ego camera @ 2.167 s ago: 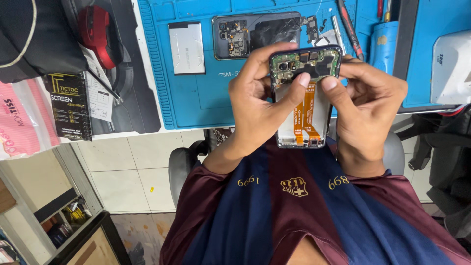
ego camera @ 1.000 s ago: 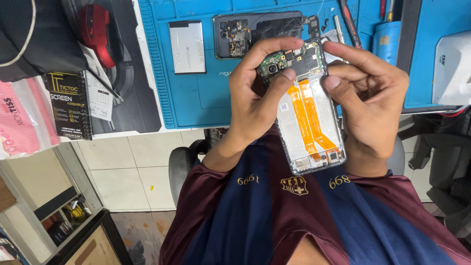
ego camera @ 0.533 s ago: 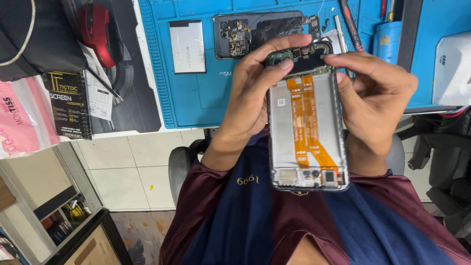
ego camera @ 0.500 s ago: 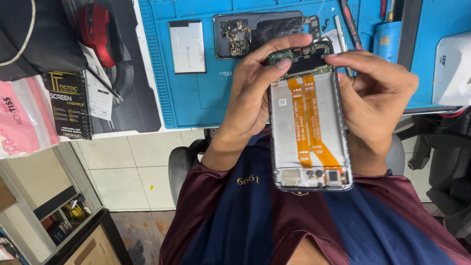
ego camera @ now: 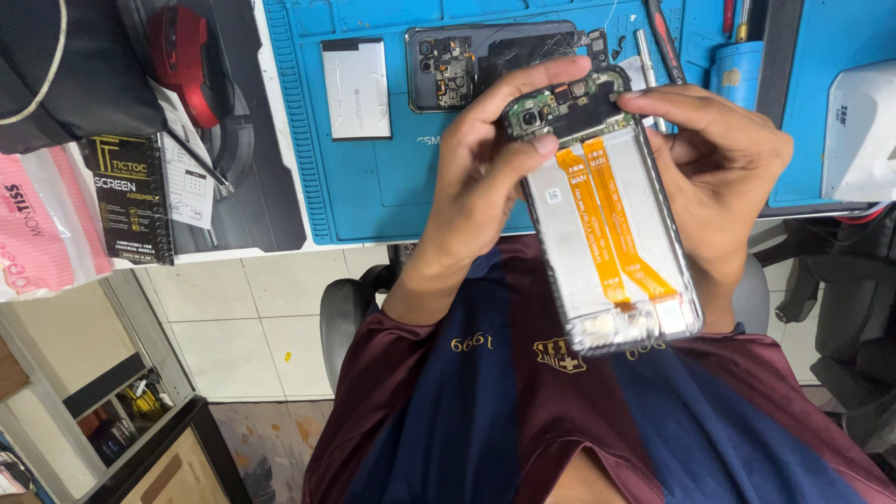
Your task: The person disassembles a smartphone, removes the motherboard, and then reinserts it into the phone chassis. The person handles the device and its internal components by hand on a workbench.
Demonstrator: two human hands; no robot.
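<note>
Holding an opened phone (ego camera: pixel 607 219) over the lap, just off the near edge of a blue mat (ego camera: pixel 373 177), both hands grip its top end. The left hand (ego camera: pixel 485 191) is closed around the left edge, its thumb pressed on the green board (ego camera: pixel 565 101) by the camera lens. The right hand (ego camera: pixel 723 173) is closed on the right edge, fingers arched over the top corner. The phone is a thin, stiff frame, likely light. Two orange ribbon cables (ego camera: pixel 607 219) run down its pale inner plate; they look soft and easy to tear, and the board's small parts look fragile. The bare side rails seem the safest hold, and a screen face underneath could be slick.

On the mat lie a second opened phone (ego camera: pixel 495 61), dark and glossy, a flat silver battery (ego camera: pixel 356 89), and screwdrivers (ego camera: pixel 665 42). Left of the mat are a black box (ego camera: pixel 131 196), a pink packet (ego camera: pixel 37 233), and a red-and-black tool (ego camera: pixel 187 61). A white device (ego camera: pixel 859 131) sits at the right.
</note>
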